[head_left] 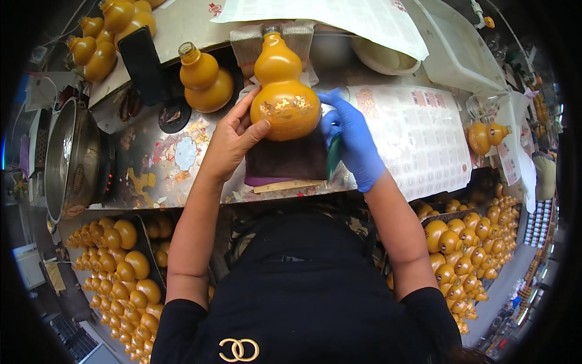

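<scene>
A yellow gourd-shaped bottle [280,73] lies tilted on the worktable, its neck against a pale folded cloth pad [245,51]. Gold decoration and dark print show on its lower bulb. My bare left hand [233,134] grips the lower left side of that bulb, thumb on the front. My right hand [354,139], in a blue glove, is just right of the bottle, its fingers curled round a dark green flat piece [334,156]; most of it is hidden, so its kind cannot be made out. A dark cloth [285,162] and a wooden strip [288,186] lie below the bottle.
A second gourd bottle [206,79] stands left, beside a phone on a stand [143,64]. A metal pan [74,161] sits far left. Printed sticker sheets [412,139] cover the table's right side. Many gourd bottles [124,273] fill crates below; a plastic tub [454,42] is back right.
</scene>
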Action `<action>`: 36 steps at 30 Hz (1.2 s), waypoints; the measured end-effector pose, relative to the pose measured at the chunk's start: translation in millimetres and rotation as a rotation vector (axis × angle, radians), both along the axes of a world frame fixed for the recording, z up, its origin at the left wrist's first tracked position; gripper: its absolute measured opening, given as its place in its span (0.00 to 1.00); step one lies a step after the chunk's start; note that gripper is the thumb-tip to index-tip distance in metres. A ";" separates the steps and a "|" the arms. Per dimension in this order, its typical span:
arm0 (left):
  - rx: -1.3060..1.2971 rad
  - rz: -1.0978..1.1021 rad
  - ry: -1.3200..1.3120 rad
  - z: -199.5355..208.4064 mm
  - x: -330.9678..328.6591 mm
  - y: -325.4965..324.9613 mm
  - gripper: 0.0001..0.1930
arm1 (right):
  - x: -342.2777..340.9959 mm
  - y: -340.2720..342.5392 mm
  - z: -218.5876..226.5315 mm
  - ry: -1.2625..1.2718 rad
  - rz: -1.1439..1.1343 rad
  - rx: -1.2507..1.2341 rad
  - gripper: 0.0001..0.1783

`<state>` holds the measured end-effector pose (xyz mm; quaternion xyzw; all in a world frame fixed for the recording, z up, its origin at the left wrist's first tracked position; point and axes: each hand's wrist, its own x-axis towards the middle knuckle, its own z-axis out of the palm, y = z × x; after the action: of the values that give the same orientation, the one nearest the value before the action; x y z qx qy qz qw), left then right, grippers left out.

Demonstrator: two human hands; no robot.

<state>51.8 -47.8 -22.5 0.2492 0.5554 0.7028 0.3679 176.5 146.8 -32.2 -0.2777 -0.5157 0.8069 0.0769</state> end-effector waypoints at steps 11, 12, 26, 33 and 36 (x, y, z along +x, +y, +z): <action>-0.044 -0.008 0.123 6.8 7.3 5.7 0.41 | 15.3 -71.0 31.2 0.359 -0.194 1.002 0.18; -0.049 -0.012 0.119 6.9 7.3 5.2 0.41 | 13.9 -69.8 29.0 0.354 -0.219 1.045 0.18; -0.094 -0.037 0.153 8.0 4.3 3.7 0.39 | 25.0 -35.7 3.0 0.109 -0.367 0.671 0.18; -0.031 -0.118 0.104 -3.0 -9.4 1.7 0.37 | 37.7 -66.2 26.5 0.310 -0.410 0.924 0.21; -0.014 -0.110 0.045 -5.5 -8.9 -0.3 0.37 | 28.0 -76.2 16.2 0.514 -0.226 1.402 0.28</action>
<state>42.9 -48.1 -28.0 0.2926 0.5540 0.6719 0.3951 204.4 70.7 -16.0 -0.0180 -0.8424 0.3163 0.4358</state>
